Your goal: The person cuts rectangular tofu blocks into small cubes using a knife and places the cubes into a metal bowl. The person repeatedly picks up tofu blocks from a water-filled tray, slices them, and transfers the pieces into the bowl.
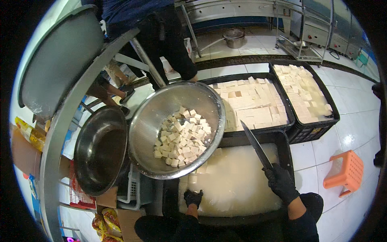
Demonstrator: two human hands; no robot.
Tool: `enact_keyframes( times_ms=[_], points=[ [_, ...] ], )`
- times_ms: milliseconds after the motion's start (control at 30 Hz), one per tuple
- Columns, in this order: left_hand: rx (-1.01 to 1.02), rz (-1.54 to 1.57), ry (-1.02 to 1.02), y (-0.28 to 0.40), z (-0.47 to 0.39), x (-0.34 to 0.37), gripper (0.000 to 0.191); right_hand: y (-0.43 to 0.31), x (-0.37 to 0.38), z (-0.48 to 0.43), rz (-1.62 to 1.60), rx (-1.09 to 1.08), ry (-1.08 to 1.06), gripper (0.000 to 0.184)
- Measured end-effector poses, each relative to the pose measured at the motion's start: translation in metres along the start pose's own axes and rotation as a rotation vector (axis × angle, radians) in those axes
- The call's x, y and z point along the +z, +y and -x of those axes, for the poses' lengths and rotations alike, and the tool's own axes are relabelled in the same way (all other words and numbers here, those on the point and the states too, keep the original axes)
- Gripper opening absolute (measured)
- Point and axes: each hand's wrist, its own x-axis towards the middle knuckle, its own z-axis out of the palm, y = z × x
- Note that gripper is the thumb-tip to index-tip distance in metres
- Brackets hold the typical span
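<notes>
My right hand (281,184), in a black glove, grips the handle of a long kitchen knife (257,146). Its blade points up and away over a black crate (288,160) filled with cloudy liquid (235,181). My left hand (193,198), also gloved in black, is low at the near left of that liquid, fingers curled. Whether it holds a piece is unclear, though something pale shows at the fingertips. Just beyond it lie blocks of tofu (192,179), partly submerged. Resting over the crate's left far corner, a perforated steel colander (145,121) holds many tofu cubes (189,142).
Two more black crates of tofu stand beyond, one behind (257,104) and one at right (302,96). A dark wok-like pan (99,151) and a steel table edge (50,157) are left. An orange stool (347,169) stands right. A co-worker's dark-clothed legs (154,45) are ahead.
</notes>
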Motion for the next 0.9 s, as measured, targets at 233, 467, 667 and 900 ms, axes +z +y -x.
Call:
enact_keyframes(
  times_ms=[233, 467, 667, 900],
  points=[
    [0.011, 0.082, 0.203, 0.038, 0.053, -0.042, 0.073, -0.005, -0.004, -0.002, -0.054, 0.095, -0.049, 0.024],
    [0.099, 0.016, 0.355, 0.056, 0.065, -0.035, 0.067, -0.001, -0.003, 0.000, -0.019, 0.018, 0.015, 0.026],
    [0.026, 0.690, 0.061, 0.024, 0.023, -0.013, 0.056, 0.006, -0.001, 0.007, 0.091, -0.095, 0.016, 0.024],
    [0.829, 1.078, 0.236, 0.038, 0.097, -0.103, 0.036, -0.017, 0.064, 0.033, -0.205, -0.212, -0.240, 0.034]
  ],
)
